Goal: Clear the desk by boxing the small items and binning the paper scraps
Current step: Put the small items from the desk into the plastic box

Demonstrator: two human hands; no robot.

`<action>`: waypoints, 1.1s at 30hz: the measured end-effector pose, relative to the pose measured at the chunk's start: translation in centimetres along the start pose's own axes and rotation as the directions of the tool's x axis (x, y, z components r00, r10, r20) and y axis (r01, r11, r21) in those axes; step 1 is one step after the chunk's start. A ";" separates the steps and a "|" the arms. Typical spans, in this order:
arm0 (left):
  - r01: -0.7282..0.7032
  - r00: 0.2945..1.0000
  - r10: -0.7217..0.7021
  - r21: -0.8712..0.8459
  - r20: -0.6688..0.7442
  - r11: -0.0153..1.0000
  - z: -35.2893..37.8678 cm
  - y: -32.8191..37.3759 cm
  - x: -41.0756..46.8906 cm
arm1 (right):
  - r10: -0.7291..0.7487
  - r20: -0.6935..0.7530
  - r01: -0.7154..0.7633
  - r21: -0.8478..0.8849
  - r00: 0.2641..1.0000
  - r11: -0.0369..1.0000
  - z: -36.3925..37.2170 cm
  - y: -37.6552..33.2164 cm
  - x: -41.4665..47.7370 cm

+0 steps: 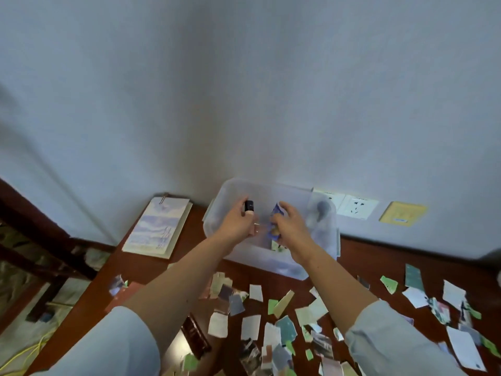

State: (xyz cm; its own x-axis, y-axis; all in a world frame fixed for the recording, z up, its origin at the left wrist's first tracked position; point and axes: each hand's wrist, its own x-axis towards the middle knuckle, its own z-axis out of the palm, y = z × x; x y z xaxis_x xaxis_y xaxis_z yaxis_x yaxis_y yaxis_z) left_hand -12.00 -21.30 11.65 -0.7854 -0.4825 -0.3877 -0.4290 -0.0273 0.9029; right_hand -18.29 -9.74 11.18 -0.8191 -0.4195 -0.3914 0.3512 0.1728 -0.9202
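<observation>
A clear plastic box (284, 263) stands against the wall at the back of the dark red desk (151, 270). Both my hands are held over its opening. My left hand (237, 222) grips a small black cylinder-shaped item (249, 206) between thumb and fingers. My right hand (290, 226) pinches a small blue-purple packet (275, 218). Something grey (321, 211) lies inside the box at its right end, blurred through the wall. Several torn paper scraps (282, 324) in white, green and grey cover the near half of the desk.
A notebook with a blue-white cover (157, 226) lies left of the box. Wall sockets (357, 206) and a yellow plate (402, 214) sit behind the box on the right. A dark flat object (195, 336) lies near my left arm. The desk's left edge drops to the floor.
</observation>
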 end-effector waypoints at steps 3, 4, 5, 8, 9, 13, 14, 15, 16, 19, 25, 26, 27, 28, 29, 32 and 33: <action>-0.029 0.999 0.023 0.229 0.027 0.973 0.2 -0.8 3.2 | 0.030 0.034 -0.019 -0.270 0.999 0.963 0.2 0.8 2.8; -0.039 0.998 0.023 0.316 0.053 0.948 0.4 -1.1 4.2 | 0.028 0.062 0.001 -0.421 0.998 0.907 0.3 1.2 3.8; -0.045 0.996 0.012 0.407 0.083 0.912 0.6 -1.5 5.1 | 0.030 0.100 0.035 -0.587 0.995 0.809 0.4 1.6 4.7; -0.001 0.979 -0.127 0.618 0.163 0.786 1.3 -2.7 7.6 | 0.134 0.138 0.052 -0.860 0.981 0.508 1.0 2.9 6.7; 0.015 0.967 -0.181 0.670 0.180 0.742 1.5 -3.0 8.2 | 0.171 0.123 0.040 -0.906 0.978 0.422 1.2 3.4 7.2; 0.047 0.899 -0.369 0.786 0.235 0.616 1.9 -3.9 9.8 | 0.244 0.071 0.007 -0.967 0.967 0.254 1.4 4.9 8.4; 0.034 0.886 -0.394 0.813 0.244 0.581 1.9 -4.3 10.0 | 0.260 0.064 -0.004 -0.967 0.964 0.253 1.3 5.1 8.4; 0.020 0.880 -0.406 0.835 0.246 0.549 1.9 -4.6 10.2 | 0.267 0.068 -0.001 -0.968 0.961 0.249 1.3 5.2 8.4; 0.004 0.876 -0.413 0.853 0.249 0.523 1.8 -5.0 10.3 | 0.272 0.076 0.008 -0.970 0.959 0.244 1.2 5.2 8.3; -0.054 0.878 -0.408 0.898 0.252 0.437 1.6 -5.1 9.7 | 0.259 0.088 0.033 -0.977 0.962 0.210 1.3 4.5 7.7; -0.051 0.986 -0.087 0.764 0.139 0.643 0.6 -2.8 7.1 | 0.071 0.089 0.066 -0.958 0.993 0.278 1.1 1.5 4.4; -0.075 0.993 -0.017 0.716 0.121 0.694 0.5 -2.6 6.2 | 0.014 0.073 0.064 -0.941 0.997 0.332 1.0 1.1 3.5; -0.109 0.993 0.057 0.658 0.100 0.745 0.4 -2.5 5.2 | -0.046 0.058 0.071 -0.920 0.997 0.384 1.0 0.8 2.3; -0.147 0.989 0.129 0.595 0.073 0.790 0.4 -2.5 4.0 | -0.108 0.045 0.088 -0.895 0.993 0.438 0.9 0.7 1.2; -0.172 0.982 0.183 0.537 0.033 0.826 0.3 -2.5 2.8 | -0.168 0.029 0.109 -0.864 0.985 0.491 0.9 0.7 0.1; -0.221 0.956 0.280 0.407 -0.090 0.886 0.4 -2.8 -1.7 | -0.310 -0.011 0.185 -0.782 0.951 0.595 1.1 1.4 -3.5; -0.238 0.945 0.304 0.384 -0.122 0.892 0.5 -3.1 -3.3 | -0.343 -0.025 0.208 -0.755 0.939 0.622 1.2 1.8 -4.6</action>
State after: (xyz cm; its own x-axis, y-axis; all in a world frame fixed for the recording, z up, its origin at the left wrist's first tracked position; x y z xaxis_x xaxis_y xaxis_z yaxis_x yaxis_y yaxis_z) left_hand -8.31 -19.24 10.07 -0.8179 -0.5711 -0.0691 -0.3674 0.4262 0.8266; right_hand -13.38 -8.58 11.30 -0.9008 -0.4311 -0.0516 -0.2939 0.6929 -0.6585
